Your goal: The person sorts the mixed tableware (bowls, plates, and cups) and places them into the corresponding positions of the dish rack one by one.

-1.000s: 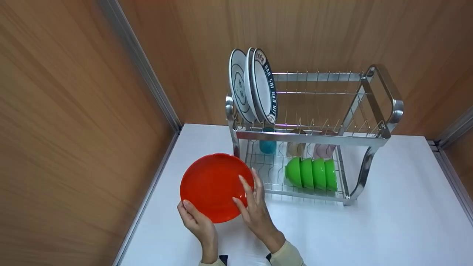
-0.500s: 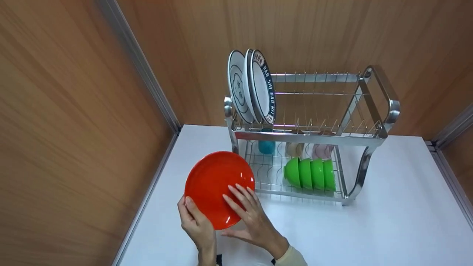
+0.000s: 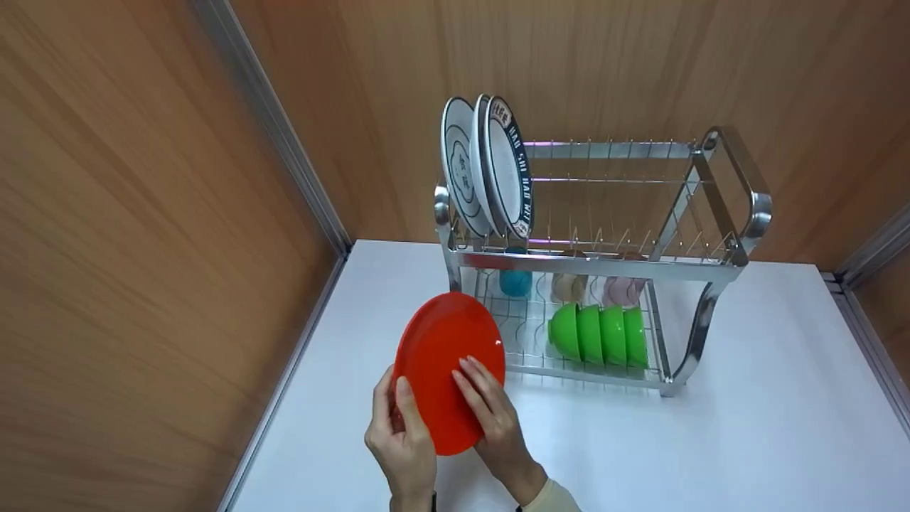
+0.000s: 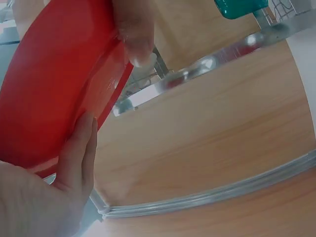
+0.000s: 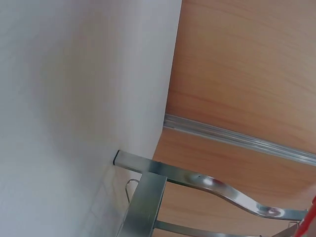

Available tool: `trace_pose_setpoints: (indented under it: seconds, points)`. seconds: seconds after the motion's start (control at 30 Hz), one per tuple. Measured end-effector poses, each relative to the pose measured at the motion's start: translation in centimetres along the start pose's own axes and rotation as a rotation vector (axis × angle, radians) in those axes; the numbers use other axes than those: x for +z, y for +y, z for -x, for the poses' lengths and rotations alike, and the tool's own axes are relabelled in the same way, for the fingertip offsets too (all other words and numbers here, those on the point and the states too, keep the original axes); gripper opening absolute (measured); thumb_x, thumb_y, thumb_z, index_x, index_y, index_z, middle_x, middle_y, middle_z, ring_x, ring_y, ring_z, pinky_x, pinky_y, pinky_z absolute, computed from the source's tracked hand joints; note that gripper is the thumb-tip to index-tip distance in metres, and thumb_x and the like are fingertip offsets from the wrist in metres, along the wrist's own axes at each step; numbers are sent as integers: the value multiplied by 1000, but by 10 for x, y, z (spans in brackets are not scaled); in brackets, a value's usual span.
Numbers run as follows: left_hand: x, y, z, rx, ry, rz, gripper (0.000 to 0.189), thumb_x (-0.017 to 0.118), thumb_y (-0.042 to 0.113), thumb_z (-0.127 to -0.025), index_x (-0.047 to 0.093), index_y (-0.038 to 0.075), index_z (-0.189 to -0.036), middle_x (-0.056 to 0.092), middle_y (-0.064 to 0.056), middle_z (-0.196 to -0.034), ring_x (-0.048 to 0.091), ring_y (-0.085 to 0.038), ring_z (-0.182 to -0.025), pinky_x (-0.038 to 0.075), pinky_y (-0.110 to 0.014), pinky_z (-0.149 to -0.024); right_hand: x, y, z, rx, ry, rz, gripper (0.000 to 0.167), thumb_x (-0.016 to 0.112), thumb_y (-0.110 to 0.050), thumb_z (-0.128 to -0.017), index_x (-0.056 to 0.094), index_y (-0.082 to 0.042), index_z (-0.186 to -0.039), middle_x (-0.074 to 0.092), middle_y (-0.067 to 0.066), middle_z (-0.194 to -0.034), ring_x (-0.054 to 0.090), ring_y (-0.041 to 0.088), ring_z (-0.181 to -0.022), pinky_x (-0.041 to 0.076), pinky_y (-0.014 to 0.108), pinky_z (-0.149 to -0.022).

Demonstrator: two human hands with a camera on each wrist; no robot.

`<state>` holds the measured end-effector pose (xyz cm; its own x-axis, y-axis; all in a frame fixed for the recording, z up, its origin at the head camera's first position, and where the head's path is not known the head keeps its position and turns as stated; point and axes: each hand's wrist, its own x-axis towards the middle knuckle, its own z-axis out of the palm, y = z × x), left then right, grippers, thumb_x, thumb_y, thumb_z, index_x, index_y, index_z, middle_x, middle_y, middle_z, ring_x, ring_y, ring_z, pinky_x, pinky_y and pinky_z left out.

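Note:
A red plate (image 3: 448, 370), tilted up on edge, is held between both hands in front of the dish rack. The left hand (image 3: 403, 434) grips its left rim, thumb on the front face and fingers behind. Across the lower right of the front face lie the fingers of the right hand (image 3: 498, 430), its thumb hidden behind the plate. In the left wrist view the plate (image 4: 49, 84) fills the upper left, with the left hand (image 4: 54, 197) along its edge. Only a sliver of the plate (image 5: 307, 219) enters the right wrist view.
A metal two-tier dish rack (image 3: 604, 269) stands on the white table (image 3: 746, 427). Several patterned plates (image 3: 506, 167) stand at its upper left. Below are nested green bowls (image 3: 597, 334), a blue cup (image 3: 515, 282), a beige cup (image 3: 569, 286) and a pink cup (image 3: 624, 289). Wooden panels enclose the table.
The red plate has turned from nearly face-on to more edge-on and shifted slightly right with the left hand. The right hand's fingers have come from the right rim to the lower right.

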<state>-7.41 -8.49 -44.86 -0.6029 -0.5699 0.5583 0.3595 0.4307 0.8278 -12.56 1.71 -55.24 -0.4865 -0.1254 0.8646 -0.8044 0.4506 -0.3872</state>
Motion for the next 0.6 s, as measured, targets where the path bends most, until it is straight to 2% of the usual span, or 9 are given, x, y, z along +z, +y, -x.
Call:
trace_pose_setpoints:
  seconds: [0.13, 0.23, 0.4, 0.6]
  points:
    - [4, 12, 6, 30, -28, 8, 36, 69, -4, -94, 68, 2, -130, 75, -6, -119, 76, -21, -95, 60, -29, -70, -6, 2, -1, -40, 75, 12, 36, 61, -22, -105, 67, -2, -133, 63, 15, -139, 59, 33, -129, 49, 37, -101]
    - [8, 19, 9, 78, -55, 12, 42, 75, -4, -89, 69, 2, -130, 74, -9, -120, 76, -22, -96, 61, -30, -67, -12, 5, -2, -66, 117, 6, 34, 65, -20, -103, 69, 1, -130, 66, 17, -135, 62, 34, -126, 50, 38, -99]
    - [15, 25, 10, 165, -133, 37, 55, 79, -7, -81, 65, -1, -133, 72, -15, -123, 75, -27, -101, 61, -34, -72, -23, 10, -3, -80, 158, -25, 34, 68, -20, -101, 70, 3, -126, 69, 18, -129, 65, 34, -123, 51, 37, -98]
    - [22, 32, 10, 214, -253, 100, 66, 81, -4, -77, 60, 0, -139, 68, -15, -132, 71, -26, -112, 60, -39, -80, -39, 11, -9, -91, 195, -34, 34, 71, -19, -99, 71, 5, -124, 70, 20, -124, 65, 30, -123, 51, 36, -98]
